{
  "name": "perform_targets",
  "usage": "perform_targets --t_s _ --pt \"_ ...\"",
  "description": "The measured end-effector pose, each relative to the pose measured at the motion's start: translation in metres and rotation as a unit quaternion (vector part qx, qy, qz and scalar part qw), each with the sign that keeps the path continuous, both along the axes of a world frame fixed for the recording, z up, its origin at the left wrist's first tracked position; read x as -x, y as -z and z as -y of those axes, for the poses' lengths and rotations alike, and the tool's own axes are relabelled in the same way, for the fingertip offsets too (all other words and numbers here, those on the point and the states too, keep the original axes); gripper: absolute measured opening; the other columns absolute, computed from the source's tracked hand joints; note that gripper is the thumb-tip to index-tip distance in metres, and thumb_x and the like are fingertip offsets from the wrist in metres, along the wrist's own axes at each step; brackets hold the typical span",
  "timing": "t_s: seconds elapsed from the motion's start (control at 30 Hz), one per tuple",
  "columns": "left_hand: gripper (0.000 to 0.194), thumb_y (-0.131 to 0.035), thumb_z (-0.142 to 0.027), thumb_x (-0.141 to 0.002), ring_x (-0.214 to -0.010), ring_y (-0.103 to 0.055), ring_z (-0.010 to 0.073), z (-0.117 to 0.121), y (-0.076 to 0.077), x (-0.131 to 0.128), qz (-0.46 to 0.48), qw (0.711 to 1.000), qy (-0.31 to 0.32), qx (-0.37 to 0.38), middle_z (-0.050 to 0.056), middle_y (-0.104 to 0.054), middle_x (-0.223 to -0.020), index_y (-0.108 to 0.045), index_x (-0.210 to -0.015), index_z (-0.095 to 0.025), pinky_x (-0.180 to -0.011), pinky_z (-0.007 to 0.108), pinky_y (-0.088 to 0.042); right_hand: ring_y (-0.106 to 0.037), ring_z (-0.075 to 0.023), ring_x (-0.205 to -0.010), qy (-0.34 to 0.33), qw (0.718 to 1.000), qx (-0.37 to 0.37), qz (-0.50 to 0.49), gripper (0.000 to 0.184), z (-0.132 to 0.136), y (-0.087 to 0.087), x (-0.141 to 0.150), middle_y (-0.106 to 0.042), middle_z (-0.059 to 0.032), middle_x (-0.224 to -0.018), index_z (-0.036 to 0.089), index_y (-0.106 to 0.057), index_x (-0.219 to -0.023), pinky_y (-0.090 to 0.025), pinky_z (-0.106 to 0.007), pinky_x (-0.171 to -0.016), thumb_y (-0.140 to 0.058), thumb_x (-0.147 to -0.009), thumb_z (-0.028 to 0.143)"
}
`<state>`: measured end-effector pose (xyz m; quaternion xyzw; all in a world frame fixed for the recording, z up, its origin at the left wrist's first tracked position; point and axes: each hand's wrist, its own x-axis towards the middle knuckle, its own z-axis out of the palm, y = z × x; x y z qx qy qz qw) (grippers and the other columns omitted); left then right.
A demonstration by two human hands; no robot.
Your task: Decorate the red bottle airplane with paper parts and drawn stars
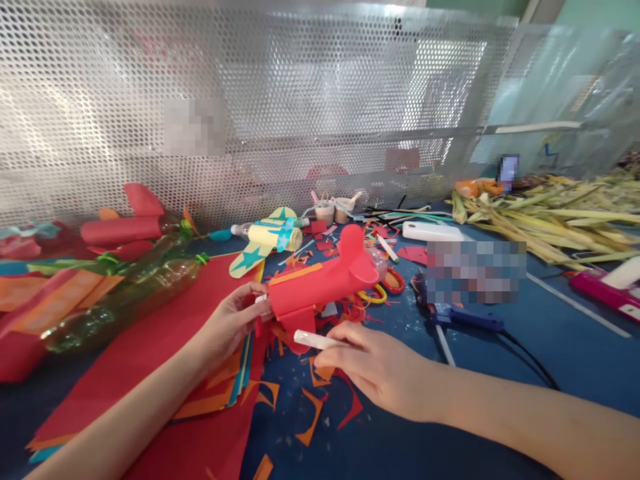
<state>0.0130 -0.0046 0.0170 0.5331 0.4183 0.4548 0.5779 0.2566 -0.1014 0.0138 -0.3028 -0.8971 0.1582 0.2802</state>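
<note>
My left hand [243, 315] grips the neck end of a plastic bottle wrapped in red foam sheet [320, 283], shaped like an airplane with fins at its far end and an orange strip along its top. The bottle airplane is held above the table, tilted up to the right. In my right hand [373, 363] is a white pen-like stick [317, 341], its blunt end pointing left just below the airplane's lower red wing. Whether the stick touches that wing I cannot tell. Orange foam scraps [311, 417] lie beneath.
Red foam sheets [165, 373] lie at left, beside green plastic bottles [145, 300]. A yellow bottle airplane [270, 237] sits behind. Scissors [395, 280] and a blue glue gun [470, 319] with a cord lie right of centre. Dry leaves [545, 213] are piled far right. A perforated metal panel [300, 87] stands behind.
</note>
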Motion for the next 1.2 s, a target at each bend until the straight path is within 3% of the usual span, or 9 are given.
perform_targets --t_s 0.23,0.43,0.73,0.9,1.0,1.03,1.07,1.13,1.2 --pt "0.039 -0.084 -0.038 -0.051 -0.073 -0.064 0.0192 -0.012 0.005 0.008 -0.121 0.989 -0.038 -0.081 0.003 -0.069 -0.077 -0.067 -0.080 -0.019 -0.074 0.031 -0.053 -0.057 -0.0163 -0.081 -0.004 0.999 -0.028 0.032 0.026 -0.002 0.002 0.000 -0.063 -0.0110 -0.098 0.014 -0.062 -0.109 -0.051 -0.029 -0.073 -0.041 -0.095 0.012" --pt "0.033 -0.079 -0.029 -0.050 -0.107 -0.057 0.0290 -0.015 0.003 0.011 -0.224 0.948 -0.084 -0.208 0.004 -0.067 -0.098 -0.070 -0.081 -0.024 -0.104 0.042 -0.036 -0.059 -0.0178 -0.084 -0.005 0.998 -0.001 0.058 0.029 0.000 -0.001 -0.001 -0.063 -0.0125 -0.103 0.014 -0.062 -0.111 -0.052 -0.032 -0.073 -0.040 -0.093 0.009" --pt "0.021 -0.064 -0.033 -0.069 -0.100 -0.060 0.0282 -0.012 0.003 0.012 -0.309 0.893 -0.076 -0.320 0.006 -0.067 -0.097 -0.067 -0.087 -0.024 -0.095 0.040 -0.043 -0.060 -0.0183 -0.086 -0.005 0.999 0.023 0.042 0.028 0.001 0.001 0.000 -0.063 -0.0119 -0.103 0.015 -0.060 -0.112 -0.052 -0.032 -0.076 -0.040 -0.093 0.009" --pt "0.019 -0.044 -0.020 -0.086 -0.103 -0.054 0.0280 0.014 -0.006 0.008 -0.323 0.838 -0.151 -0.413 0.009 -0.061 -0.100 -0.059 -0.096 -0.023 -0.096 0.046 -0.039 -0.061 -0.0189 -0.089 0.025 0.996 0.079 -0.033 0.023 0.003 -0.001 0.000 -0.064 -0.0101 -0.098 0.017 -0.052 -0.108 -0.051 -0.035 -0.079 -0.035 -0.094 0.009" --pt "0.019 -0.054 -0.021 -0.083 -0.101 -0.057 0.0252 0.044 -0.014 -0.007 -0.332 0.805 -0.079 -0.486 0.006 -0.064 -0.101 -0.060 -0.100 -0.024 -0.093 0.040 -0.043 -0.061 -0.0167 -0.082 0.034 0.990 0.128 -0.057 0.017 0.008 -0.003 0.000 -0.064 -0.0069 -0.094 0.021 -0.046 -0.100 -0.050 -0.032 -0.074 -0.033 -0.095 0.011" --pt "0.023 -0.057 -0.023 -0.082 -0.099 -0.060 0.0235 0.054 -0.015 -0.013 -0.338 0.788 -0.019 -0.514 0.005 -0.066 -0.101 -0.060 -0.104 -0.025 -0.091 0.036 -0.046 -0.060 -0.0153 -0.077 0.033 0.987 0.145 -0.064 0.014 0.009 -0.004 0.001 -0.063 -0.0049 -0.091 0.022 -0.045 -0.098 -0.050 -0.030 -0.071 -0.034 -0.095 0.013" --pt "0.029 -0.057 -0.024 -0.084 -0.100 -0.060 0.0239 0.063 -0.014 -0.020 -0.358 0.752 0.051 -0.551 0.008 -0.066 -0.105 -0.056 -0.113 -0.022 -0.090 0.036 -0.048 -0.058 -0.0137 -0.071 0.032 0.983 0.165 -0.073 0.011 0.011 -0.004 0.002 -0.061 -0.0026 -0.087 0.023 -0.043 -0.097 -0.049 -0.028 -0.066 -0.036 -0.095 0.014" --pt "0.020 -0.048 -0.024 -0.092 -0.094 -0.063 0.0229 0.074 -0.008 -0.031 -0.391 0.708 0.108 -0.579 0.010 -0.068 -0.099 -0.055 -0.110 -0.018 -0.085 0.036 -0.052 -0.053 -0.0110 -0.060 0.035 0.972 0.212 -0.099 0.008 0.014 -0.004 0.004 -0.055 0.0019 -0.078 0.023 -0.040 -0.096 -0.047 -0.024 -0.059 -0.042 -0.093 0.017" --pt "0.017 -0.039 -0.022 -0.097 -0.078 -0.065 0.0194 0.079 -0.001 -0.038 -0.421 0.692 0.142 -0.569 0.007 -0.068 -0.085 -0.055 -0.101 -0.017 -0.073 0.032 -0.055 -0.052 -0.0100 -0.059 0.045 0.953 0.265 -0.139 0.010 0.016 -0.004 0.005 -0.052 0.0038 -0.075 0.023 -0.039 -0.092 -0.049 -0.024 -0.060 -0.047 -0.090 0.017"
